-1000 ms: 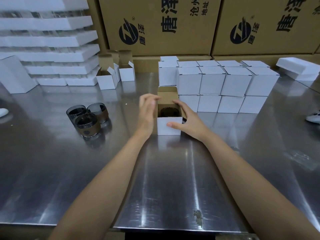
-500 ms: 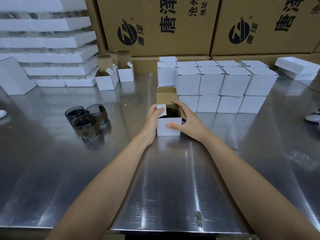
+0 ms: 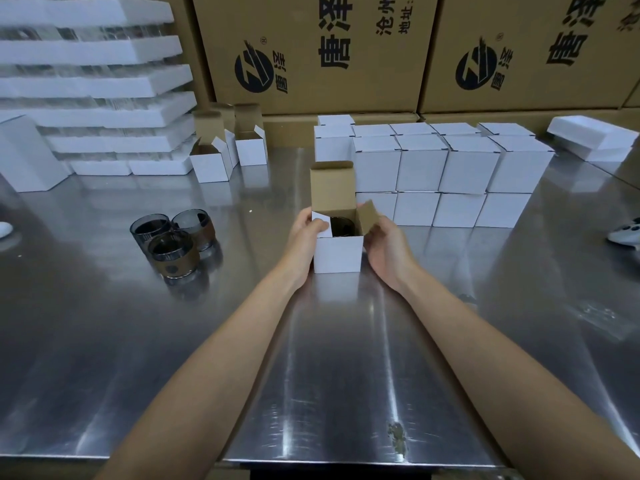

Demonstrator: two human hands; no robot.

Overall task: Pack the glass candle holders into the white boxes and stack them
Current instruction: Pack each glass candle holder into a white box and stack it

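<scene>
An open white box [image 3: 337, 252] stands mid-table with a dark glass candle holder [image 3: 342, 226] inside and its rear lid upright. My left hand [image 3: 304, 233] grips the box's left side, the thumb folding the left flap inward. My right hand [image 3: 386, 244] holds the right side and pinches the brown right flap. Three more dark glass candle holders [image 3: 173, 239] stand grouped to the left. A two-layer stack of closed white boxes [image 3: 446, 174] sits just behind and to the right.
Open empty white boxes [image 3: 221, 157] stand at the back left beside stacked white foam trays [image 3: 93, 98]. Large printed cartons [image 3: 311, 50] line the back. A foam tray [image 3: 592, 136] lies at the far right. The steel table [image 3: 329, 375] stretches toward me.
My left hand dropped from above the box onto its left side and folded the left flap in. My right hand shifted to the right flap, which now stands up.
</scene>
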